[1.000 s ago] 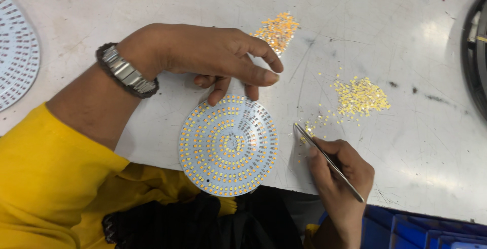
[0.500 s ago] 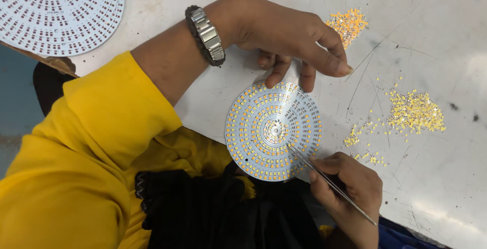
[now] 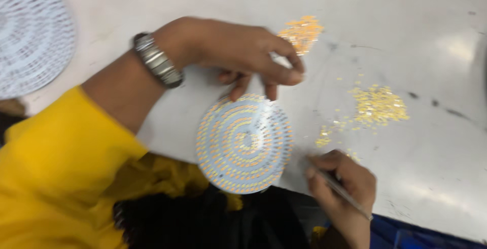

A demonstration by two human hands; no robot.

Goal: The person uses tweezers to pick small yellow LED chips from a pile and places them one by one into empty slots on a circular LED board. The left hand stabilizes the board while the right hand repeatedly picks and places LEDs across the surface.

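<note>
Grey and a bit scuffed, the desk (image 3: 431,36) fills most of the view, with dark marks and shiny patches of light on it. At about 9 o'clock a yellow sleeve (image 3: 56,178) covers the person's left arm, and a metal watch (image 3: 157,60) sits on the wrist. Up at 10 o'clock lies a big round white board (image 3: 30,36), partly out of view.

Near the middle, a little toward 6 o'clock, lies a smaller round board (image 3: 244,143) with rings of tiny yellow chips. It hangs a bit over the near edge of the desk. It looks thin, stiff and light, and the little chips could get knocked, so the bare rim seems the best place to hold it.

The left hand (image 3: 233,51) is at 12 o'clock from this board. Its fingers (image 3: 271,90) are curled down and touch the top rim. The thumb and first finger are pinched close, but I cannot tell if they hold a chip.

The right hand (image 3: 345,183) is at 4 o'clock. It is closed around thin metal tweezers (image 3: 337,190), with the tip near the board's edge.

Small heaps of loose yellow chips (image 3: 378,104) lie at 2 o'clock, and an orange heap (image 3: 303,30) at 1 o'clock.
</note>
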